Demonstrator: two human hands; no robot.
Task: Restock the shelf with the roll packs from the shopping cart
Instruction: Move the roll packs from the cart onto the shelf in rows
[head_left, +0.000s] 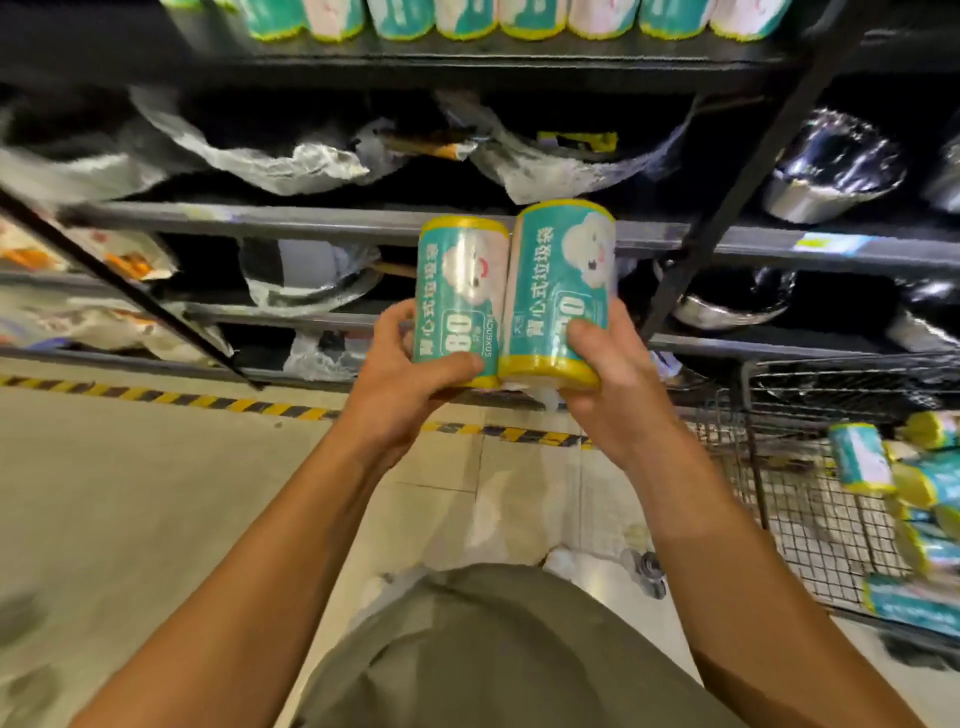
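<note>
I hold two teal roll packs with yellow ends upright, side by side and touching, in front of the dark shelf (363, 215). My left hand (410, 379) grips the left roll pack (460, 280) by its lower end. My right hand (613, 379) grips the right roll pack (563, 275) the same way. A row of the same packs (467, 18) lines the top shelf. Several more packs (860, 457) lie in the wire shopping cart (810, 514) at the lower right.
The middle and lower shelves hold pans in plastic wrap (291, 166) and shiny steel pots (831, 166). A black upright post (753, 176) slants between shelf bays. Yellow-black hazard tape (208, 400) runs along the tiled floor under the shelf.
</note>
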